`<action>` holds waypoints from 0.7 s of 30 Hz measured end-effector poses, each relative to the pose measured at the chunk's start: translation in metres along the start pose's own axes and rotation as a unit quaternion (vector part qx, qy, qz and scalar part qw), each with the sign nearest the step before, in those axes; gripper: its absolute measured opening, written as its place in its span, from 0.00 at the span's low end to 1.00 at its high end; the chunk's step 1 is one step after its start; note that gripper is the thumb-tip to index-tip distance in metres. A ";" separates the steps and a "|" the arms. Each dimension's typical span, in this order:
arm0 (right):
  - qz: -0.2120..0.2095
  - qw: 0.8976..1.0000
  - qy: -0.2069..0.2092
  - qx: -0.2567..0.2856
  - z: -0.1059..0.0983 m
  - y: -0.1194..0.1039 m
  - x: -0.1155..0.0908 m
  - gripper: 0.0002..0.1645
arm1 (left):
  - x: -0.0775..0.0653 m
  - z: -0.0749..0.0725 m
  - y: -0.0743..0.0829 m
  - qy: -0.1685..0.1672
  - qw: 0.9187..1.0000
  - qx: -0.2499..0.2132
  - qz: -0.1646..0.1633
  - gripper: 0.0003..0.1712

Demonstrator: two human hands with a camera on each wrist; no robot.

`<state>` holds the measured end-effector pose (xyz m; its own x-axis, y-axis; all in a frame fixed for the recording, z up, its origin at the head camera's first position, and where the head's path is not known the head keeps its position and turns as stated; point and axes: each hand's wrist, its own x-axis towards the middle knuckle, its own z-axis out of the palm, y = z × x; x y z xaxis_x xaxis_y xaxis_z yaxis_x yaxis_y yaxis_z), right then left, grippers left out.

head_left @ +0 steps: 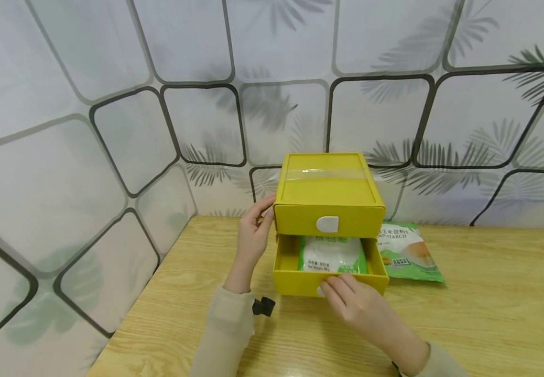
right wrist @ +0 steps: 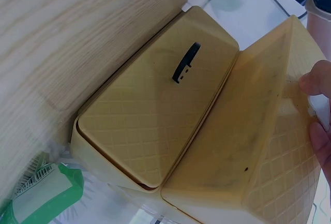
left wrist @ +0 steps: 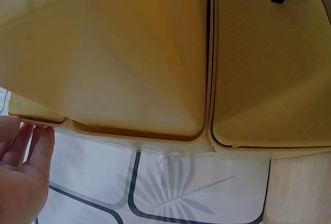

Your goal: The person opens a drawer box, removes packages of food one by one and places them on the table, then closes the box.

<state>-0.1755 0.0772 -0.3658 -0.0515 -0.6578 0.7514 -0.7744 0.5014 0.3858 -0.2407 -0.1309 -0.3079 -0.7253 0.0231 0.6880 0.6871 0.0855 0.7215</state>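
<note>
A yellow two-drawer box (head_left: 327, 189) stands on the table, its upper drawer closed, with a white pull on the front. The lower drawer (head_left: 295, 283) is pulled out, and a white and green packet (head_left: 330, 256) lies inside it. My right hand (head_left: 363, 311) pinches the lower drawer's white handle (right wrist: 320, 109) between thumb and finger, as the right wrist view shows. My left hand (head_left: 254, 235) rests its fingertips against the upper left side of the box. In the left wrist view its fingers (left wrist: 41, 149) reach along the box edge, fairly straight.
A green and white corn starch packet (head_left: 406, 254) lies on the wooden table (head_left: 498, 293) right beside the box. Behind the box rises a patterned wall covering (head_left: 286, 120). A black strap piece (head_left: 264, 307) shows by the left wrist.
</note>
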 end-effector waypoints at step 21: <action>-0.027 1.000 -0.010 -0.006 -0.008 -0.006 0.001 0.24 | 0.000 -0.001 -0.001 -0.004 1.000 0.005 -0.003 0.16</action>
<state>-0.1661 0.0783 -0.3626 -0.0220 -0.6947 0.7190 -0.7687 0.4716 0.4321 -0.2414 -0.1324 -0.3082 -0.7292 0.0306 0.6836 0.6830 0.0949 0.7243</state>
